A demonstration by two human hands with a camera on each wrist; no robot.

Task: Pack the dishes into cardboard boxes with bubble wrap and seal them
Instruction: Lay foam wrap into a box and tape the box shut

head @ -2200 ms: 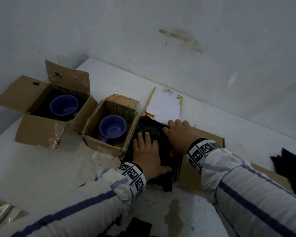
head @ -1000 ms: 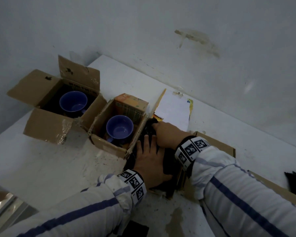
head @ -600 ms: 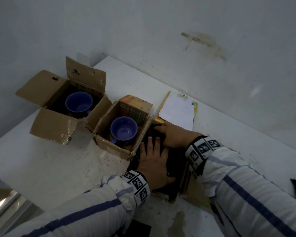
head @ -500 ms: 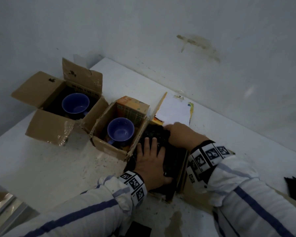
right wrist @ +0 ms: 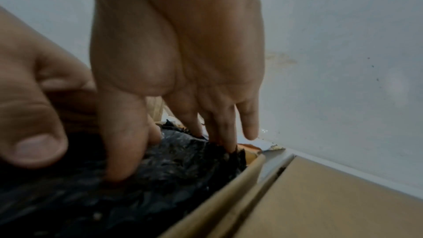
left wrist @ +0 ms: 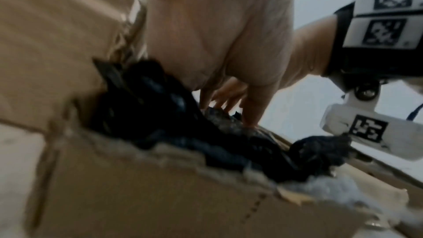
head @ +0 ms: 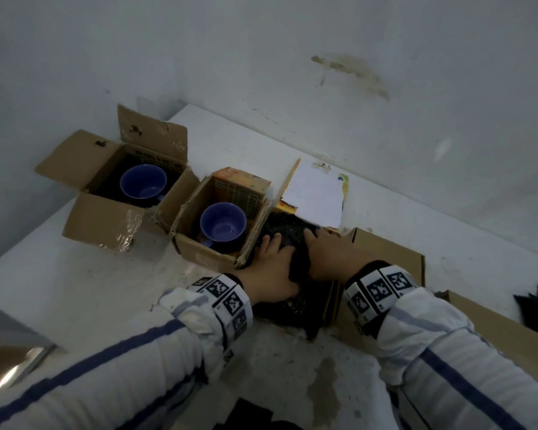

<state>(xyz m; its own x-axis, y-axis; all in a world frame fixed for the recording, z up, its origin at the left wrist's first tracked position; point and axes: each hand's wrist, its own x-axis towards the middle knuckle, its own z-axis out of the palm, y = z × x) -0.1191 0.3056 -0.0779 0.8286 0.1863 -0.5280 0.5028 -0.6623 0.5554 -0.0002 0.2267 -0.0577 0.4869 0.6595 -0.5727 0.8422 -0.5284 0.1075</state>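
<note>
Right hand [head: 330,256] has slid back beside left hand [head: 274,271], both pressing flat, fingers extended, grip clenching nothing, on black bubble wrap [head: 288,231] in the box [head: 330,302] at 3 o'clock of the mug boxes; tucked, flaps still open.

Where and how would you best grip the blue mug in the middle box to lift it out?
Judging by its pose, grip the blue mug by its rim from straight above: it stands upright, mouth open, and the middle box walls hem in its sides and its mostly hidden handle.
</note>
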